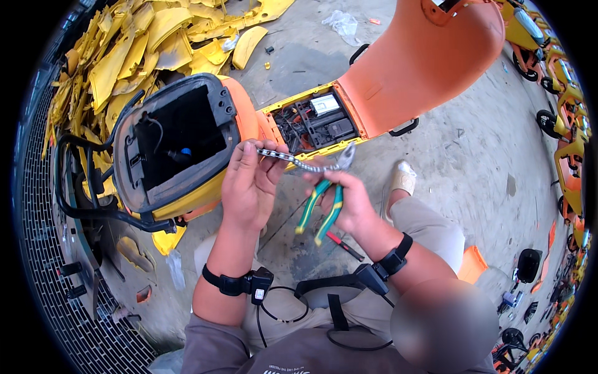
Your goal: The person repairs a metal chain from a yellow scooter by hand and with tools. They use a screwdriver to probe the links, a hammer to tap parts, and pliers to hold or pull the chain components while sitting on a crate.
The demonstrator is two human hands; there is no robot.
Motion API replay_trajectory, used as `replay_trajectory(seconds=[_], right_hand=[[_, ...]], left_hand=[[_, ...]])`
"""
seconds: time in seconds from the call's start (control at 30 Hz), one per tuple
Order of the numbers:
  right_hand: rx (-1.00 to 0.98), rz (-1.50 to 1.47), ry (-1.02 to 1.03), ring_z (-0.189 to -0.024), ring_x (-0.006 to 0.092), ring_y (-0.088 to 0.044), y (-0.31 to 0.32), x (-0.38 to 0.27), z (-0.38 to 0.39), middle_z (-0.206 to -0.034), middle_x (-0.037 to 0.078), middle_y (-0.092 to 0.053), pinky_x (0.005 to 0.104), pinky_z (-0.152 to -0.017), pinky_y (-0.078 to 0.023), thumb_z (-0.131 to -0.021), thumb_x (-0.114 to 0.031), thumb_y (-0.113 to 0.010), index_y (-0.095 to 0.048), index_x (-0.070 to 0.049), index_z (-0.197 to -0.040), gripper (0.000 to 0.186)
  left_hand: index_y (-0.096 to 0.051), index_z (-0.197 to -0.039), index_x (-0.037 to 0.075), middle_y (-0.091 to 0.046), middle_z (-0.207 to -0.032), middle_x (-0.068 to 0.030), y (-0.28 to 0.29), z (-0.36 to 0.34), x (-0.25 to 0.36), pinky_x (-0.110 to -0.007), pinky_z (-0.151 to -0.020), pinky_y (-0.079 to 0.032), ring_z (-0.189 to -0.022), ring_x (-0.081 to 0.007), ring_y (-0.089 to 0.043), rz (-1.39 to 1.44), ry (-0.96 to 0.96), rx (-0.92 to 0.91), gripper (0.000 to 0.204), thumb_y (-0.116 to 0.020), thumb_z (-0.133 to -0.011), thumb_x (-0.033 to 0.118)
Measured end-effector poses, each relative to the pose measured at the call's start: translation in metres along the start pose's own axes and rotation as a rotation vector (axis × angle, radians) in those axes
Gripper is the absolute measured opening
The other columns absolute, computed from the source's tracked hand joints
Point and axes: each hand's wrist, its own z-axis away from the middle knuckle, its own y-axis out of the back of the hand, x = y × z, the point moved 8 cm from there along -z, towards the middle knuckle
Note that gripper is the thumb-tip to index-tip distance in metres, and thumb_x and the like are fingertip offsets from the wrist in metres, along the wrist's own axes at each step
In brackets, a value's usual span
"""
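Between my two hands stretches a short silver-and-black chain [298,163]. My left hand [250,187] pinches its left end between thumb and fingers. My right hand [355,202] is wrapped around pliers [337,210] with green-and-yellow handles. Their metal jaws point away from me and meet the right end of the chain; whether they grip it I cannot tell. Just beyond my hands lies an orange-and-yellow electric scooter [249,112]. Its floor compartment [342,119] is uncovered, showing wires and black and silver modules.
Yellow plastic panels [168,31] are heaped at the far left. A black rack [93,212] juts from the scooter's left end. A red-and-black tool [344,245] lies on the floor near my right leg. More scooters [564,156] line the right side.
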Motion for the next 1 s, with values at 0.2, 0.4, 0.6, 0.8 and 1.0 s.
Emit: replay_trajectory(seconds=[0.2,0.4,0.6,0.8,1.0], right_hand=[[0.042,0.024,0.255,-0.098,0.0224,-0.065,-0.01,-0.053,-0.002,-0.128,0.02,-0.061,0.0408,-0.088,-0.056,-0.098,-0.002,-0.056,-0.05,0.0,-0.131,0.034],[0.049,0.549,0.514,-0.091,0.0175,-0.064,-0.033,-0.081,0.021,-0.113,0.018,-0.067,0.0346,-0.086,-0.053,-0.097,-0.009,-0.066,-0.049,0.001,-0.129,0.038],[-0.074,0.713,0.553,-0.09,0.0166,-0.065,-0.047,-0.07,0.028,-0.103,0.013,-0.07,0.0322,-0.083,-0.053,-0.095,-0.013,-0.071,-0.057,-0.001,-0.119,0.03],[-0.098,0.892,0.548,-0.095,0.0131,-0.064,-0.057,-0.06,0.038,-0.106,0.007,-0.07,0.03,-0.083,-0.053,-0.098,-0.017,-0.069,-0.061,0.0,-0.116,0.026],[-0.102,0.974,0.646,-0.091,0.0098,-0.062,-0.063,-0.066,0.042,-0.099,0.001,-0.068,0.0276,-0.082,-0.05,-0.095,-0.013,-0.071,-0.065,-0.005,-0.112,0.019]], left_hand=[[-0.055,-0.111,0.008,-0.064,-0.111,-0.0092,0.008,-0.006,0.008,-0.037,-0.097,-0.056,-0.109,-0.0232,-0.067,-0.082,-0.117,0.083,0.015,-0.051,-0.108,0.022],[-0.058,-0.112,0.006,-0.066,-0.102,-0.0051,-0.002,-0.001,0.016,-0.029,-0.077,-0.057,-0.093,-0.0143,-0.067,-0.49,-0.276,0.031,0.014,-0.062,-0.102,0.016],[-0.068,-0.11,0.003,-0.065,-0.097,-0.0007,-0.011,0.011,-0.014,-0.023,-0.07,-0.052,-0.084,-0.0076,-0.062,-0.734,-0.019,-0.03,0.02,-0.074,-0.093,0.009],[-0.069,-0.112,0.001,-0.065,-0.107,-0.0045,-0.024,0.013,-0.021,-0.029,-0.085,-0.054,-0.096,-0.0128,-0.064,-0.725,-0.033,-0.172,0.02,-0.072,-0.094,0.006],[-0.067,-0.116,-0.001,-0.066,-0.109,-0.0069,-0.027,0.012,-0.013,-0.029,-0.088,-0.055,-0.1,-0.0153,-0.065,-0.727,-0.102,-0.152,0.021,-0.067,-0.096,0.003]])
